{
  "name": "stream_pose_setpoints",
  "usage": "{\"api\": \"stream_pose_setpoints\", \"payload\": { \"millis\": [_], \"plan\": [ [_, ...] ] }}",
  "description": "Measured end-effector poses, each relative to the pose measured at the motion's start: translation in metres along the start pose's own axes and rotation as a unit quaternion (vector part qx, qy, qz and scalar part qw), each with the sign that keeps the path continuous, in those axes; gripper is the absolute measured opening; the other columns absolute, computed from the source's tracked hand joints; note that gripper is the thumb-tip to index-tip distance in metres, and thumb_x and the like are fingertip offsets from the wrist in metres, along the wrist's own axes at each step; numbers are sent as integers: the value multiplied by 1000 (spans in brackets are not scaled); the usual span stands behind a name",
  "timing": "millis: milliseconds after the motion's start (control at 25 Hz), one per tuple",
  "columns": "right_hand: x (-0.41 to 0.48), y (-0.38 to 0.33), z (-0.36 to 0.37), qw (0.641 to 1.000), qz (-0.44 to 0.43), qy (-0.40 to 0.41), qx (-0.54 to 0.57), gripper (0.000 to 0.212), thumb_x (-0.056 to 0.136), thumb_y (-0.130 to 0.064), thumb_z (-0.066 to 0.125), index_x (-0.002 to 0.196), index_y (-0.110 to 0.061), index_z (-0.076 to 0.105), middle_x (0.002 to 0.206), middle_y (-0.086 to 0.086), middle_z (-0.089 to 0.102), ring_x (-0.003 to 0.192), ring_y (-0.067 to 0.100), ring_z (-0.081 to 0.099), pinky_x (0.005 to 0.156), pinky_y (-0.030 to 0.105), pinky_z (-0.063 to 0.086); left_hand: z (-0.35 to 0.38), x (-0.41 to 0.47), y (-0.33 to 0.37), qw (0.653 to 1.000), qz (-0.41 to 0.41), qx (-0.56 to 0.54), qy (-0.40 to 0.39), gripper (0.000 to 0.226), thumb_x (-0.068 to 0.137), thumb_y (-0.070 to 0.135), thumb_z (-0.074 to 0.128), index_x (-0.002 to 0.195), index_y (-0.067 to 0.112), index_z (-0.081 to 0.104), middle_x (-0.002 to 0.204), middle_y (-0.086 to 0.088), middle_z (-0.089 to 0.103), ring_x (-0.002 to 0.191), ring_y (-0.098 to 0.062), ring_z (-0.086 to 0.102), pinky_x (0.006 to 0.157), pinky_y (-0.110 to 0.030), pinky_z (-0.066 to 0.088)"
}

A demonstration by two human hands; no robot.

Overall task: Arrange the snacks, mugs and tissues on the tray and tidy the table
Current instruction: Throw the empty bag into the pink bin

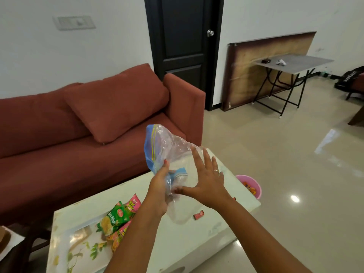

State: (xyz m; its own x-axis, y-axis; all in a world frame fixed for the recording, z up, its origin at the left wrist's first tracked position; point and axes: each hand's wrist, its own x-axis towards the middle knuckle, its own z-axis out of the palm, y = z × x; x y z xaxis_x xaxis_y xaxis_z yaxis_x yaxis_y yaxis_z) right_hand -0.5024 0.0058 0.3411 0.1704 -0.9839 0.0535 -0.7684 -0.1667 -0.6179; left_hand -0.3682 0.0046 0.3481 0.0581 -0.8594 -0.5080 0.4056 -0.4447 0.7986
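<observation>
Above the white table (220, 223), my left hand (159, 192) grips a crumpled clear plastic bag (167, 146) with a blue zip edge. My right hand (206, 180) has its fingers spread flat against the bag's right side. A tray with a leaf pattern (78, 247) lies at the table's near left. On it lie a green snack packet (116, 215) and pink snack packets (134, 203). A small red wrapper (199, 214) lies on the table under my right forearm.
A pink bin (251, 186) with wrappers inside stands on the floor past the table's right end. A red-brown sofa (78, 134) runs behind the table. A folding table (291, 64) and a dark door (183, 40) are farther back.
</observation>
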Motion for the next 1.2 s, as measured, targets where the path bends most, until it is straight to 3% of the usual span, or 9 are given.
{"api": "stream_pose_setpoints", "payload": {
  "millis": [120,240,360,520,680,800,880,1000,1200],
  "plan": [
    [-1,23,-23,968,-22,-90,235,112,60,-53,79,136,-59,-2,130,-42,28,131,8,40,101,24,41,31,-7,-8,989,-45,-47,-131,69,81,70,43,118,16,63,115,-13,69,104,-28,67,86,-39,56],
    [6,37,-26,944,12,-86,319,89,64,-46,81,136,-49,28,113,-39,45,101,-5,57,71,6,49,55,1,-20,983,-81,-52,-156,72,77,75,43,124,23,59,118,-10,68,107,-25,66,82,-37,58],
    [19,57,-28,957,48,4,286,48,76,-27,76,120,-30,55,104,-15,65,95,10,63,69,8,50,69,19,-29,984,-116,101,-90,79,74,79,35,125,23,55,123,-11,63,110,-28,61,92,-45,50],
    [52,94,-39,946,126,124,271,28,89,-18,61,117,-16,61,106,3,68,96,17,63,83,27,51,94,58,-44,967,-2,244,73,70,77,71,45,127,23,43,137,-10,46,111,-25,50,93,-39,44],
    [109,102,-64,925,126,247,258,17,88,-25,62,77,-13,60,69,1,60,65,12,56,60,18,44,123,107,-49,970,-167,118,-129,70,79,69,41,137,31,32,143,-7,41,118,-31,50,89,-54,50],
    [146,101,-77,930,96,276,224,38,78,-25,64,52,-15,39,50,-4,35,47,7,33,48,18,31,153,138,-43,970,-118,-16,-211,93,55,77,57,129,21,45,124,-5,60,102,-27,62,82,-46,53],
    [160,107,-78,945,63,271,172,33,68,-20,53,47,-19,28,47,-6,26,45,9,27,48,15,24,165,164,-32,973,-64,-76,-210,93,49,75,68,121,18,54,114,-6,68,97,-28,68,80,-41,54],
    [171,126,-77,965,20,227,126,22,64,-6,52,48,-12,38,61,-11,31,59,6,34,54,11,26,185,196,-22,985,-4,-37,-169,41,92,42,51,121,13,56,102,-7,71,88,-17,71,65,-25,56],
    [184,172,-97,981,12,167,101,16,75,1,59,88,-7,63,103,-3,43,101,18,39,85,5,29,230,225,-35,996,5,39,-83,25,87,19,57,111,18,64,106,-13,70,97,-32,67,73,-39,56]
  ]
}}
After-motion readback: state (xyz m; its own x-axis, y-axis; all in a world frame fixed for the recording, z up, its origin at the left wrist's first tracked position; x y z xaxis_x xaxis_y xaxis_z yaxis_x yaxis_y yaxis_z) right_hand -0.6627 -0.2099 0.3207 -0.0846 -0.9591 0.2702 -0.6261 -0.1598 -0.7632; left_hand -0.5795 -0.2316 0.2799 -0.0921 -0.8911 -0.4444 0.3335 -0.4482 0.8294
